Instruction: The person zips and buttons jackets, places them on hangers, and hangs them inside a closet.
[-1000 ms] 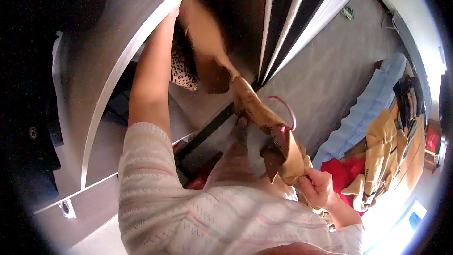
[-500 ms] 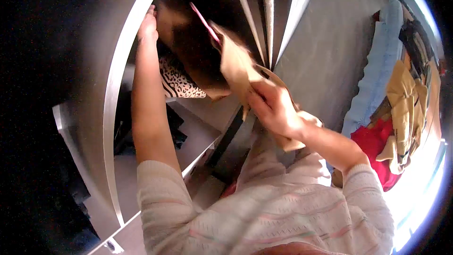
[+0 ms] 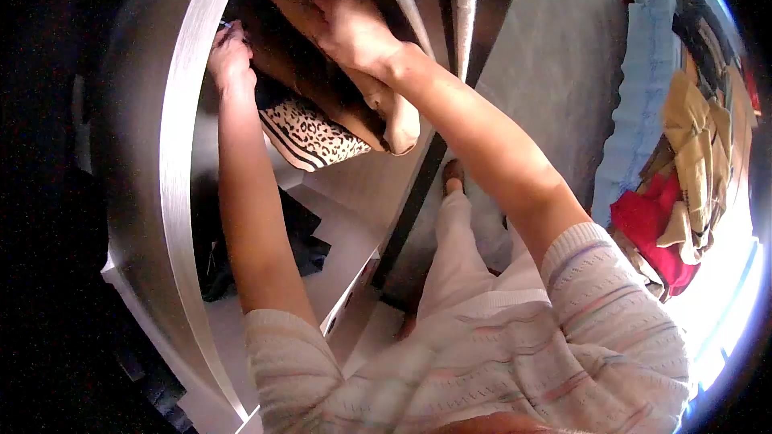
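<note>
Inside an open wardrobe, my left hand is raised near the side panel, fingers curled; what they hold is too dark to make out. My right hand reaches in beside it and is closed at the upper part of a tan garment. This garment hangs down below my wrist, and its top is hidden by the hand and shadow. A brown garment hangs between my hands. Below them lies a leopard-print cloth with a striped border.
The wardrobe's pale side edge curves along the left. Dark cloth lies lower in the wardrobe. Long pale door edges stand ahead. On the right, a clothes pile with a red piece rests on a light blue cover.
My right hand has moved up and left into the wardrobe with the tan garment. The pink hanger seen earlier no longer shows. My left hand appears slightly lower.
</note>
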